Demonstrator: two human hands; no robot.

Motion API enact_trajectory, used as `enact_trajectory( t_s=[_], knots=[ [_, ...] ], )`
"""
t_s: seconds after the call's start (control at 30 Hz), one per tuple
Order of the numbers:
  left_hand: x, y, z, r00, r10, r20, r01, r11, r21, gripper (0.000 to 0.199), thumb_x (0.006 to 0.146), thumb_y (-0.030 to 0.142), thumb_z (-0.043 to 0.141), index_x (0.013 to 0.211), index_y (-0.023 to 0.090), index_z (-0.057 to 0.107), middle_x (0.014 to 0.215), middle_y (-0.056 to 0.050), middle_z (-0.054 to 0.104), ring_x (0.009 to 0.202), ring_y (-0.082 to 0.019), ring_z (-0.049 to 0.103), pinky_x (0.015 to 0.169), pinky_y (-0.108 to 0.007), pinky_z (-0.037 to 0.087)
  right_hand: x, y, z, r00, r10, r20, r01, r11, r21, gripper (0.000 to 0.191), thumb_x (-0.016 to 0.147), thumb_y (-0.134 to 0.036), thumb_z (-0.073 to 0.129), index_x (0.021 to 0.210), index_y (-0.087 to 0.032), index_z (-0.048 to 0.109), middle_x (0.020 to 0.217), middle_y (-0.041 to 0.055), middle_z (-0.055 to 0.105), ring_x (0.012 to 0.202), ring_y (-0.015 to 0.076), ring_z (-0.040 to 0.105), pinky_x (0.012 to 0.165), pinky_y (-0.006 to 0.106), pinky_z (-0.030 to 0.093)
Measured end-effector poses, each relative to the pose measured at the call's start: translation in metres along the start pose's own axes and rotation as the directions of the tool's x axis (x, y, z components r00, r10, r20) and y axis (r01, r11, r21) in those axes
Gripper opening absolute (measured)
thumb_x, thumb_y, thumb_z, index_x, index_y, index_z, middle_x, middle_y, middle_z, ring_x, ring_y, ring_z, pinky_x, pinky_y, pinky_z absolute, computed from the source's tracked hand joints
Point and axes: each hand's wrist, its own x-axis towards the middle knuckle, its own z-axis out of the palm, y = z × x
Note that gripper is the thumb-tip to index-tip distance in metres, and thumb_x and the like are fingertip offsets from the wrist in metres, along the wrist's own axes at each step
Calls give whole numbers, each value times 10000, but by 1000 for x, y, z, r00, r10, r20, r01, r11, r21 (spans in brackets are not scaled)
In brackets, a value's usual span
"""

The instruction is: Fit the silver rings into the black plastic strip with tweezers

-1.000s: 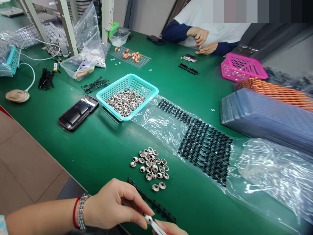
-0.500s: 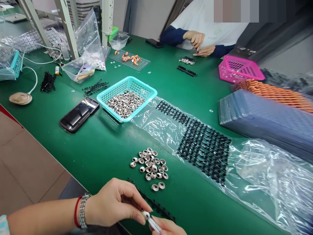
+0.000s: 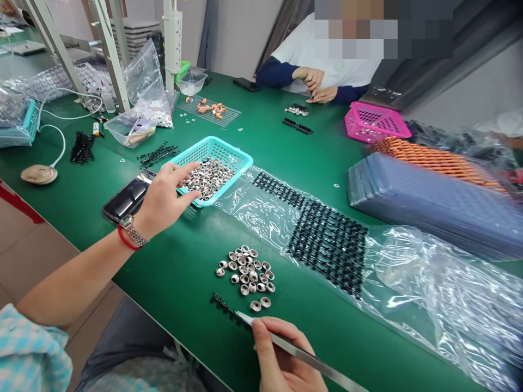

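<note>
My left hand (image 3: 165, 198) reaches over the near left rim of a turquoise basket (image 3: 242, 154), thumb and fingers apart with nothing visible between them. Many small silvery ring-like cups (image 3: 213, 175) fill the basket's bottom. My right hand (image 3: 281, 354) grips metal tweezers (image 3: 304, 355), their tips pointing up and left at a black toothed strip (image 3: 223, 303) on the table. Part of that strip is hidden behind the tweezers and hand. Just beyond it lies a loose group of similar silvery cups (image 3: 250, 270).
A phone (image 3: 128, 195) lies under my left forearm's side. Rows of black strips (image 3: 327, 242) rest on clear plastic film (image 3: 408, 299). Stacked clear sheets (image 3: 408, 190) and a pink basket (image 3: 378, 121) stand right. Across the table, a co-worker's hands (image 3: 316, 87) handle something small.
My left hand has left the small white piece by the tweezers and moved up to the turquoise basket, its fingers parting. My right hand's tweezers now point at the black strip.
</note>
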Motion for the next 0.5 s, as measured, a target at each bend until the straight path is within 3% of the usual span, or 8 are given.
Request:
enact_trajectory(
  t_s=[0.03,0.1,0.17,0.23,0.37,0.5],
  knots=[
    [-1,2,5,999,46,9,-47,996,74,466,892,99,769,1345,172,689,1093,-60,644,993,-218,664,922,-389,591,2,-5,5,1000,-12,11,12,999,-31,216,924,-420,769,868,-213,740,777,25,728,599,140,672,522,225,510],
    [-16,9,19,975,133,177,-156,980,123,358,914,120,775,1260,166,696,1099,-67,637,1019,-232,650,948,-401,569,5,-14,16,998,-65,-1,64,996,-63,246,939,-442,742,836,-220,725,751,18,718,618,146,686,537,218,517],
    [-37,17,34,875,165,455,-235,967,101,212,928,205,799,1108,156,698,1012,-57,649,995,-247,649,925,-388,553,8,-21,26,993,-117,-23,115,990,-80,272,943,-451,732,797,-223,711,709,4,700,599,137,685,540,201,522],
    [-55,21,47,791,162,591,-257,963,80,226,885,256,857,988,162,680,921,-40,652,918,-248,655,850,-355,545,10,-25,32,992,-125,-27,122,989,-86,291,948,-458,721,775,-225,700,671,-10,676,549,124,663,501,184,506],
    [-67,20,57,745,128,655,-230,971,72,151,890,152,818,928,158,673,886,-41,667,851,-242,667,764,-321,515,10,-22,33,992,-110,-54,102,986,-134,294,954,-472,711,790,-228,707,695,-4,694,564,122,666,512,178,510],
    [-66,20,50,746,92,660,-173,983,58,118,905,93,730,1017,129,743,935,-62,691,831,-225,685,749,-306,522,9,-19,32,995,-90,-46,85,991,-108,289,950,-470,714,795,-227,706,698,-2,694,556,120,659,505,185,501]
  ],
)
